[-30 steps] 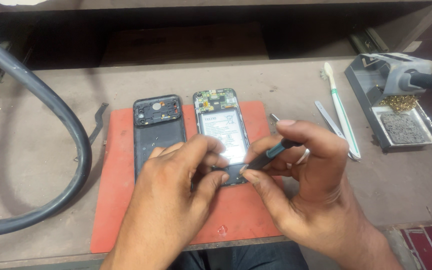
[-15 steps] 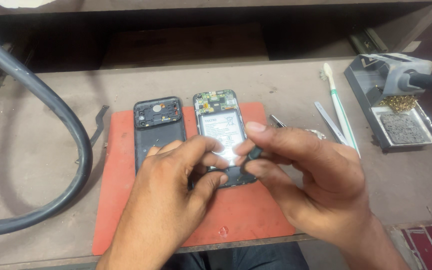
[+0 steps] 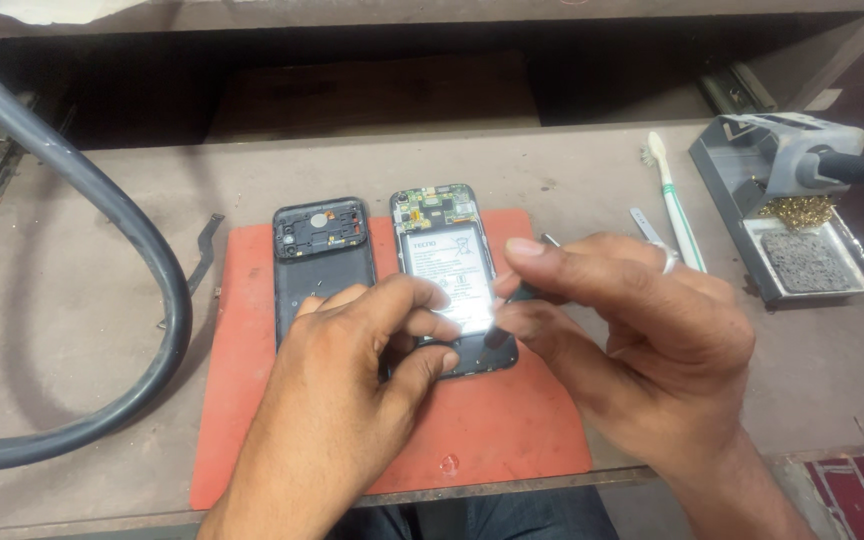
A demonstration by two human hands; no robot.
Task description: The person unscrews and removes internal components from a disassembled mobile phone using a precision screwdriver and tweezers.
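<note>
On the orange mat [image 3: 492, 430] the near strip in front of both hands lies bare, so a hand could slide in there from the bench's front edge. Both hands crowd the lower end of the opened phone [image 3: 444, 265]: the left hand [image 3: 352, 380] covers its bottom left corner and the right hand [image 3: 632, 320] arches over its right side, closing approach from either flank. The black back cover [image 3: 320, 255] lies just beside the phone on the left. Far left, a thick grey hose [image 3: 167, 300] curves across the bench [image 3: 72, 300], fencing off that side. To the right, a toothbrush [image 3: 674, 205] and the soldering stand [image 3: 792, 220] block the way; the bench behind the phone is open
</note>
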